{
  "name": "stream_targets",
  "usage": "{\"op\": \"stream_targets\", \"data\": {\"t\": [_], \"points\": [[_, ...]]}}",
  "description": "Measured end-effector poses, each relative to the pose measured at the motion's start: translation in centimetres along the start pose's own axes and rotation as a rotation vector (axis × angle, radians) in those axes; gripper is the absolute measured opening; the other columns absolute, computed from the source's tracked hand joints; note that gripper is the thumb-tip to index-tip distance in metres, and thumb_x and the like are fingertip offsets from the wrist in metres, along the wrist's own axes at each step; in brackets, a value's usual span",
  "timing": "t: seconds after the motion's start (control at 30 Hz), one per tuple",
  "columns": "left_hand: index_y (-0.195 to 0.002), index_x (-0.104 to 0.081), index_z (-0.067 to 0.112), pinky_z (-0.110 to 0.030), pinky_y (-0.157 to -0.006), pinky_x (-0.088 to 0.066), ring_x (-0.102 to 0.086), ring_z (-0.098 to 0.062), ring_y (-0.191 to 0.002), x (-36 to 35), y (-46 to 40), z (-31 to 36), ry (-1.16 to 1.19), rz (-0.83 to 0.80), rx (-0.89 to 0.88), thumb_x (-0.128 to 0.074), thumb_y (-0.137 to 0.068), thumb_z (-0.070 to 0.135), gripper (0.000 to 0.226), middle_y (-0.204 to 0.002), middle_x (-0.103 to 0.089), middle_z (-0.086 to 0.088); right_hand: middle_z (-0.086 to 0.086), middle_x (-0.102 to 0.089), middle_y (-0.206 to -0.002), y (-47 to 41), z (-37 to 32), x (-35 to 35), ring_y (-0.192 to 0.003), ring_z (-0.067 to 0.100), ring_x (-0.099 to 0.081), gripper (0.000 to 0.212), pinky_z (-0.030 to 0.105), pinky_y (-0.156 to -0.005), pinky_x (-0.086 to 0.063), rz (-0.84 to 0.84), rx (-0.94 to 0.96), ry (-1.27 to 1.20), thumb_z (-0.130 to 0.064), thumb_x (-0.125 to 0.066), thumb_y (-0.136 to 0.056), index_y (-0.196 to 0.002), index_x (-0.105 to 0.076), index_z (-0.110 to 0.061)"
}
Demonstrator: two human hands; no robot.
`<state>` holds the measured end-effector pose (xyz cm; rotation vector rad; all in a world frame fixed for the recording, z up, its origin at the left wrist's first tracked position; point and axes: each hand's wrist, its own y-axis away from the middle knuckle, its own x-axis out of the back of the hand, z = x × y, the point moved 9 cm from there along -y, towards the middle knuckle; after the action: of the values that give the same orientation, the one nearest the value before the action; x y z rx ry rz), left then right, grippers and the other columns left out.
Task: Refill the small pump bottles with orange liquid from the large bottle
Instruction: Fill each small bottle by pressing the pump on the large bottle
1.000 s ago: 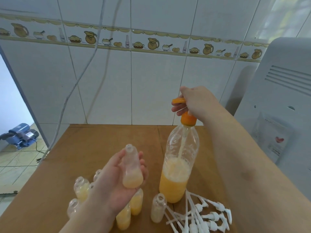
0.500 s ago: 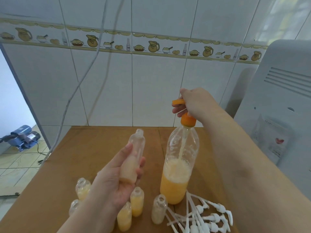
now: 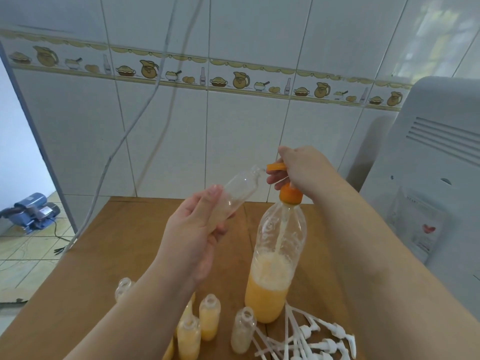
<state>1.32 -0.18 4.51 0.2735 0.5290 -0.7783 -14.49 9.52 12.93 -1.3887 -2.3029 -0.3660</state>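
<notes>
My left hand (image 3: pixel 193 229) had lifted the small bottle (image 3: pixel 237 192) to frame centre, fingers gripping it, neck tilted at the orange pump head (image 3: pixel 281 178), which my right hand (image 3: pixel 302 168) fingers gripped atop the large bottle (image 3: pixel 274 263).

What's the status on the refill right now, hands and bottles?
Left hand grips small bottle, tilted toward orange pump nozzle. Right hand on large bottle's pump. Nothing blocking.

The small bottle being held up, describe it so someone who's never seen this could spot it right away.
Start at the large bottle of orange liquid standing on the wooden table. Just left of its orange pump top, the left hand holds a small clear bottle tilted, mouth toward the pump spout. Unlike the small bottles standing on the table, it is in the air and slanted.
</notes>
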Motion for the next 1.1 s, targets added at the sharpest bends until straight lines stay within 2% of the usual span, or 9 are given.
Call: {"op": "stream_targets", "data": {"t": [0.13, 0.27, 0.43, 0.57, 0.7, 0.83, 0.9, 0.97, 1.1], "points": [[-0.105, -0.066, 0.010, -0.022, -0.059, -0.045, -0.057, -0.017, -0.080, -0.5, -0.7, 0.6, -0.069, 0.005, -0.063, -0.061, -0.084, 0.034, 0.033, -0.099, -0.066, -0.004, 0.014, -0.070, -0.091, 0.2, 0.2, 0.2, -0.059, 0.015, -0.059, 0.032, 0.015, -0.050, -0.047, 0.003, 0.017, -0.049, -0.024, -0.036, -0.100, -0.098, -0.058, -0.001], [-0.101, -0.069, 0.016, -0.026, -0.064, -0.046, -0.056, -0.018, -0.080, -0.4, -1.3, 1.3, -0.205, 0.023, -0.139, -0.059, -0.088, 0.034, 0.024, -0.095, -0.067, 0.002, 0.002, -0.064, -0.067, 0.4, 0.3, 0.5, -0.050, 0.009, -0.056, 0.040, 0.010, -0.032, -0.038, 0.017, 0.017, 0.062, -0.027, -0.032, -0.101, -0.105, -0.060, 0.001], [-0.099, -0.069, 0.023, -0.030, -0.065, -0.046, -0.056, -0.021, -0.078, -0.2, -2.1, 2.1, -0.316, 0.011, -0.199, -0.049, -0.096, 0.032, 0.022, -0.103, -0.064, 0.001, -0.001, -0.065, -0.064, 0.3, 0.1, 0.5, -0.055, 0.010, -0.059, 0.042, 0.021, -0.052, -0.039, 0.004, 0.043, 0.121, -0.030, -0.030, -0.101, -0.106, -0.061, -0.001], [-0.099, -0.069, 0.021, -0.030, -0.063, -0.045, -0.059, -0.021, -0.081, -0.2, -2.5, 2.3, -0.331, -0.024, -0.177, -0.050, -0.095, 0.034, 0.024, -0.101, -0.065, -0.003, -0.002, -0.065, -0.065, 0.3, 0.2, 0.6, -0.055, 0.009, -0.058, 0.041, 0.020, -0.050, -0.038, 0.006, 0.043, 0.121, -0.030, -0.031, -0.101, -0.103, -0.061, -0.002], [-0.097, -0.069, 0.019, -0.028, -0.060, -0.046, -0.061, -0.019, -0.082, 0.0, -2.8, 1.7, -0.265, -0.026, -0.098, -0.051, -0.094, 0.036, 0.024, -0.102, -0.065, -0.008, -0.002, -0.065, -0.066, 0.5, 0.2, 0.6, -0.056, 0.009, -0.058, 0.042, 0.014, -0.038, -0.039, -0.003, 0.054, 0.136, -0.030, -0.031, -0.101, -0.097, -0.063, -0.004], [-0.097, -0.070, 0.016, -0.026, -0.058, -0.046, -0.060, -0.015, -0.077, -0.3, -2.9, 1.7, -0.291, -0.070, -0.102, -0.052, -0.094, 0.034, 0.025, -0.100, -0.066, -0.007, -0.004, -0.063, -0.063, 0.6, 0.0, 0.9, -0.053, 0.008, -0.057, 0.039, 0.011, -0.036, -0.038, 0.011, 0.077, 0.163, -0.030, -0.030, -0.101, -0.079, -0.056, -0.012], [-0.099, -0.069, 0.014, -0.025, -0.056, -0.046, -0.061, -0.013, -0.073, -0.6, -2.8, 1.6, -0.260, -0.082, -0.084, -0.052, -0.094, 0.033, 0.026, -0.098, -0.066, -0.006, -0.004, -0.062, -0.062, 0.6, 0.0, 0.9, -0.053, 0.008, -0.056, 0.038, 0.016, -0.043, -0.039, 0.020, 0.079, 0.173, -0.031, -0.030, -0.101, -0.074, -0.053, -0.015], [-0.101, -0.067, 0.014, -0.024, -0.056, -0.047, -0.062, -0.013, -0.074, -0.8, -2.8, 1.5, -0.234, -0.084, -0.070, -0.052, -0.093, 0.034, 0.027, -0.100, -0.066, -0.007, -0.003, -0.063, -0.063, 0.6, 0.0, 0.8, -0.056, 0.009, -0.058, 0.038, 0.019, -0.049, -0.037, 0.019, 0.077, 0.160, -0.031, -0.030, -0.101, -0.077, -0.053, -0.015], [-0.100, -0.067, 0.015, -0.023, -0.057, -0.048, -0.060, -0.019, -0.082, -1.4, -2.6, 1.1, -0.216, -0.095, -0.044, -0.054, -0.091, 0.037, 0.027, -0.101, -0.065, -0.008, 0.001, -0.064, -0.071, 0.6, -0.2, 0.6, -0.060, 0.012, -0.059, 0.033, 0.018, -0.049, -0.038, 0.008, 0.106, 0.208, -0.027, -0.028, -0.102, -0.088, -0.052, -0.010]]}}
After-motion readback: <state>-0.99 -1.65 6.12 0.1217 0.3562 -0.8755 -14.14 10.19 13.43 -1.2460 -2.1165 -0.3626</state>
